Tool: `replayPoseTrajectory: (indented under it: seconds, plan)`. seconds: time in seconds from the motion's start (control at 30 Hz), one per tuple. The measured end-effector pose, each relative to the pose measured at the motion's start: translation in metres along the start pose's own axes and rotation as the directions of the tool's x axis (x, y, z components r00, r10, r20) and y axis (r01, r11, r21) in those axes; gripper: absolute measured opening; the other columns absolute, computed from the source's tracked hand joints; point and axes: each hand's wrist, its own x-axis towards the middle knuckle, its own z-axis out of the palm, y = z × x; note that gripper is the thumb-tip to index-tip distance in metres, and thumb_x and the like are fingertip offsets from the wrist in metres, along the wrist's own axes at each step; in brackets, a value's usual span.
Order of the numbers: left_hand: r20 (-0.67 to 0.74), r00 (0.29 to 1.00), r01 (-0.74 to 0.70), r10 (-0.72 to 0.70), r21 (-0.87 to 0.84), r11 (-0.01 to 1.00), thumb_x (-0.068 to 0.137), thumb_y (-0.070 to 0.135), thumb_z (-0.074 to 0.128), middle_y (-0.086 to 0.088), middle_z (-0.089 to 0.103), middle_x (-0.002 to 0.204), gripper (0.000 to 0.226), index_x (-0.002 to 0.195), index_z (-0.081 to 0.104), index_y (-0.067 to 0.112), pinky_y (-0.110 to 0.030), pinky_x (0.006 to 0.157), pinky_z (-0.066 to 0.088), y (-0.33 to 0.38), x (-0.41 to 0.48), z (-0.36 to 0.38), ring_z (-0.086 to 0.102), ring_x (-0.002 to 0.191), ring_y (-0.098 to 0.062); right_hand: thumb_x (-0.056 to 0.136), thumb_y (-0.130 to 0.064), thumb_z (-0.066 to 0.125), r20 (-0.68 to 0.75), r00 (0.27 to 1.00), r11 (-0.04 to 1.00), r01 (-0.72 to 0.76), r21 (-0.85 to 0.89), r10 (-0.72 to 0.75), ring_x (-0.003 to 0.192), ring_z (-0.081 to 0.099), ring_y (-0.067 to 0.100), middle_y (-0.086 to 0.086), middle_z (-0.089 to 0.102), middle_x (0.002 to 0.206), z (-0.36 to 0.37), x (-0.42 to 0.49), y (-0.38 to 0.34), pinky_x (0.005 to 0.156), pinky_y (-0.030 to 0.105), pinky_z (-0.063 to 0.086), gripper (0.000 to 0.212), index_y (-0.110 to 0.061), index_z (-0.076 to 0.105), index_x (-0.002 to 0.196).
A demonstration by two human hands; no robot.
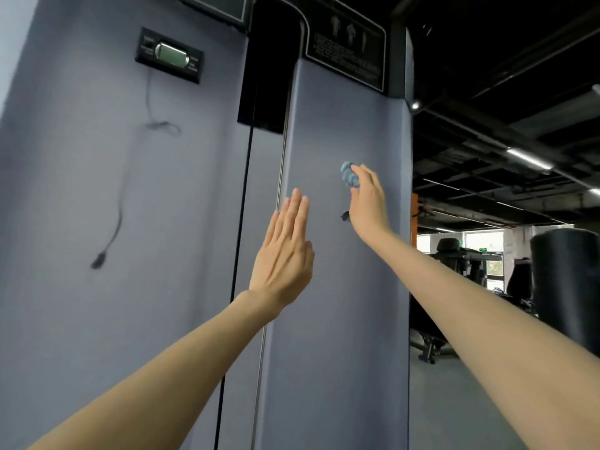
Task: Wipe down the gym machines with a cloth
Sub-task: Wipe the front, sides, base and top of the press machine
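Far up and to the left of my left hand (283, 251), a small black display box with a grey-green screen (169, 55) sits on the blue-grey shroud panel of the gym machine (81, 190). A thin dark wire (120, 212) hangs from the box, loops once, and ends in a loose plug about level with that hand. Just left of the hand, a black cable (242, 196) and a chrome guide rod (281, 164) run top to bottom in the slot between the two panel halves.

My left hand is raised flat, fingers straight and together, holding nothing. Its fingertips lie over the rod, and I cannot tell whether it touches the machine.

Up and to the right, near it but apart, my right hand (368, 206) presses a bunched blue-and-white striped cloth (348, 175) against the right panel half. The fingers curl over the wad, so only its upper left edge shows. A small black tab (345, 216) pokes out beside the right wrist; I cannot tell what it is.

High above the right hand, a black instruction placard with pale figures and text (349, 50) is fixed at the panel's top. Right of my right forearm, past the machine's edge, a black cylindrical punching bag (568, 287) stands in the dim hall.
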Motion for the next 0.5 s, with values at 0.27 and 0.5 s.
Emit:
replayPoseTrajectory:
  seconds: [0.27, 0.5]
  plan:
    - [0.040, 0.972, -0.231, 0.230, 0.321, 0.919, 0.096, 0.019, 0.032, -0.016, 0.023, 0.159, 0.057, 0.149, 0.030, -0.002, -0.040, 0.121, 0.008, -0.028, -0.028, 0.033, 0.018, 0.148, -0.026, 0.100, 0.000, 0.037, 0.036, 0.943, 0.942, 0.330, 0.055, -0.332, 0.148, 0.012, 0.028, 0.010, 0.020, 0.160, 0.046, 0.020, -0.049, 0.115, 0.024, 0.010, 0.052, -0.005, 0.028, 0.151]
    - [-0.002, 0.975, -0.213, 0.221, 0.254, 0.943, 0.095, 0.017, 0.033, -0.015, 0.025, 0.159, 0.056, 0.149, 0.034, -0.001, -0.038, 0.122, 0.003, -0.028, -0.028, 0.037, 0.014, 0.149, -0.024, 0.100, 0.004, 0.034, -0.091, 0.995, 0.998, 0.036, -0.046, -0.040, 0.148, 0.012, 0.024, 0.009, 0.015, 0.161, 0.013, 0.028, 0.020, 0.117, 0.027, 0.014, 0.054, -0.008, 0.024, 0.151]
